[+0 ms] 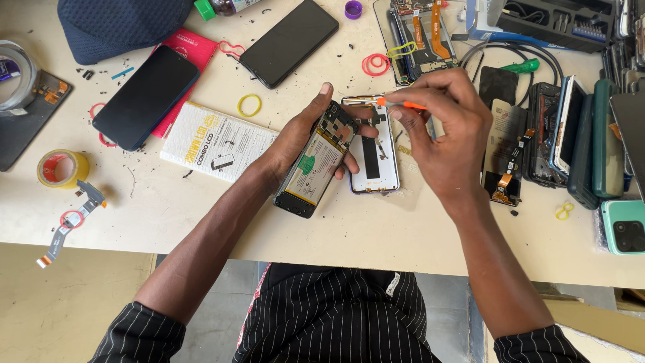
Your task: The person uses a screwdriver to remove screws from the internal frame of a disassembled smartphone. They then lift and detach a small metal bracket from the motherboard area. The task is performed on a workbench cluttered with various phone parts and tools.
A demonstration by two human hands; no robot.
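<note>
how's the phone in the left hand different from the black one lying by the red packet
The opened phone has its back off, showing battery and boards; the black phone is closed, showing only dark glass. The opened phone is gripped by the left hand; the black phone lies untouched on the table. Both are slim rectangles.

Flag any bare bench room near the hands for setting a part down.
Bare: near edge of the bench between the yellow tape roll and the opened phone in the left hand; also near edge under the right hand. Crowded: right side's stacked phones, and the far edge.
</note>
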